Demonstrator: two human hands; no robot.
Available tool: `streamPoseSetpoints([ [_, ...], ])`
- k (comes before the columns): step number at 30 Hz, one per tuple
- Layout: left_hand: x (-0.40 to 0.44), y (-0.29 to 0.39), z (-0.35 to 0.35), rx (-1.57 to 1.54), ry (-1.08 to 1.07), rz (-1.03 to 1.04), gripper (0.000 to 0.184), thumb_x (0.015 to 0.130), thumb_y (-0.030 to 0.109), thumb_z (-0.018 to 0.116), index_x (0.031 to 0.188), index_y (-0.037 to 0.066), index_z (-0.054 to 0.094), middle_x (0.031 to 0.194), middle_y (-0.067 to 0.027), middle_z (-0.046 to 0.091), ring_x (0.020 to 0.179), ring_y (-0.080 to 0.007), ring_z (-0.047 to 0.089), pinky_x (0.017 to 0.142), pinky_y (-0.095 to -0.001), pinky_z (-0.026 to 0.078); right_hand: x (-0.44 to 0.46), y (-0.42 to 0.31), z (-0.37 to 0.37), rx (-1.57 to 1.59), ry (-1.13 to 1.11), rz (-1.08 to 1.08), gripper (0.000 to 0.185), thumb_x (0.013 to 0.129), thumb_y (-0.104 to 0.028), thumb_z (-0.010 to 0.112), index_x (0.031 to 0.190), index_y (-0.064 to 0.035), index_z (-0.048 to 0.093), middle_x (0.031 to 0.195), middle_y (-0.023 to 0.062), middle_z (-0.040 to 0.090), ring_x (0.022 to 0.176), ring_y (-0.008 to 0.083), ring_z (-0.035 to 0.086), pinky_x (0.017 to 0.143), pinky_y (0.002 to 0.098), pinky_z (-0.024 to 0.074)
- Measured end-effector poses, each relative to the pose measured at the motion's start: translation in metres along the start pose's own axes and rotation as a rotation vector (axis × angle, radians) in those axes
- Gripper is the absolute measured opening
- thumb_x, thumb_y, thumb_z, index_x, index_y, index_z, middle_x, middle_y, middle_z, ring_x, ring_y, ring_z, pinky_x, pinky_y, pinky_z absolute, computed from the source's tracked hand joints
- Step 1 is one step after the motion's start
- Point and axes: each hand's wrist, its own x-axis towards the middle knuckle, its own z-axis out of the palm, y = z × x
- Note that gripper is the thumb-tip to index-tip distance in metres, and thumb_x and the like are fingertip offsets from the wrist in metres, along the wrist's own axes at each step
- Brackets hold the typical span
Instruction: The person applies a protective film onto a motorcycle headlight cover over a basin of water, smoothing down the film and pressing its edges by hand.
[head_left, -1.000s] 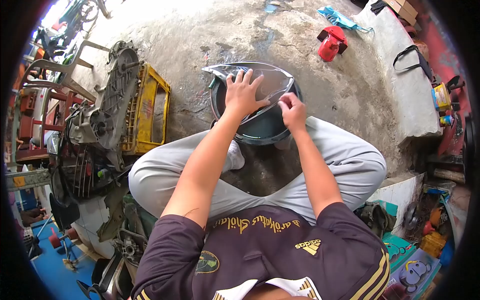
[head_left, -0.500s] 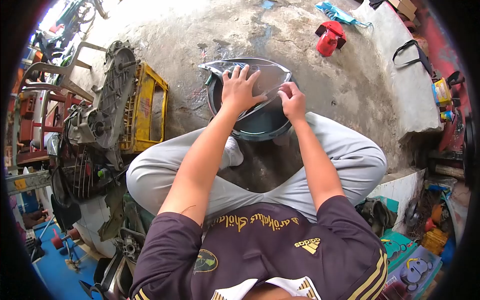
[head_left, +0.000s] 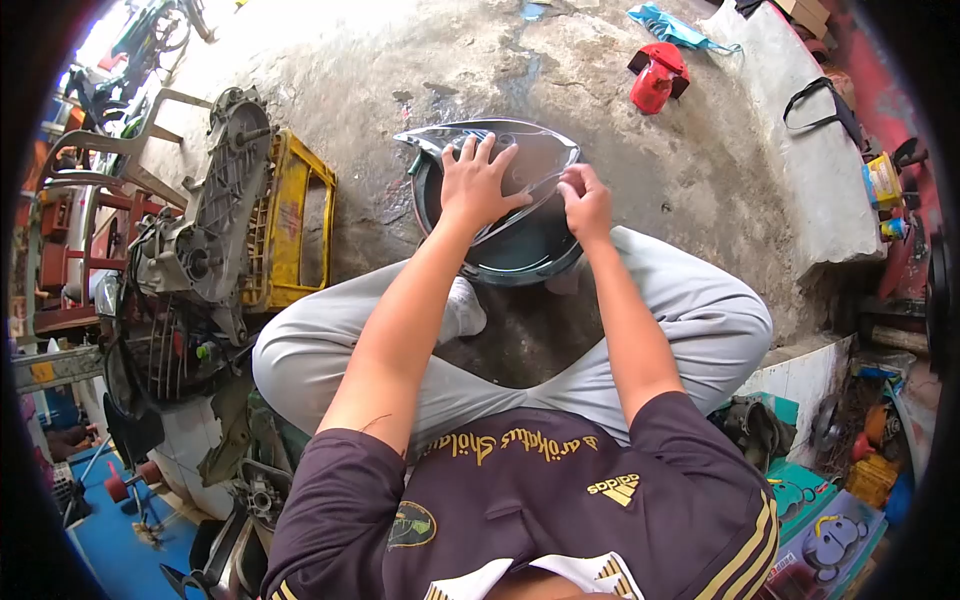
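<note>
A clear curved plastic lens cover (head_left: 545,152), pointed at its left end, rests over a dark round basin (head_left: 515,272) between my bent legs. My left hand (head_left: 478,187) lies on the cover with its fingers spread, pressing against the clear surface. At the cover's right edge, my right hand (head_left: 586,200) has its thumb and fingers pinched together on the rim. What else may be between those fingertips is too small to make out. The basin holds dark liquid or has a glossy dark inside; part of it is hidden by the cover and my left hand.
A yellow crate (head_left: 318,215) and a grey metal engine casing (head_left: 225,200) stand to the left. On the concrete floor ahead lie a red plastic part (head_left: 655,85) and a blue cloth (head_left: 670,25). A concrete ledge (head_left: 800,150) runs along the right, with boxes and parts behind.
Almost nothing differs. Both hands stay in the same places on the cover, with only a very slight shift of the view.
</note>
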Motion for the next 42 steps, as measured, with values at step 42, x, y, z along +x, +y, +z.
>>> streamPoseSetpoints([
  [42, 0.000, 0.001, 0.000, -0.018, 0.025, -0.004, 0.097, 0.080, 0.081, 0.074, 0.160, 0.030, 0.053, 0.166, -0.0120, 0.050, 0.156, -0.0357, 0.041, 0.124, -0.0613, 0.028, 0.029, 0.028, -0.009, -0.020, -0.043, 0.047, 0.015, 0.092, -0.002, 0.077, 0.106, -0.0048, 0.073, 0.096, 0.0075, 0.079, 0.088, 0.0160, 0.075, 0.081, 0.0316, 0.0582],
])
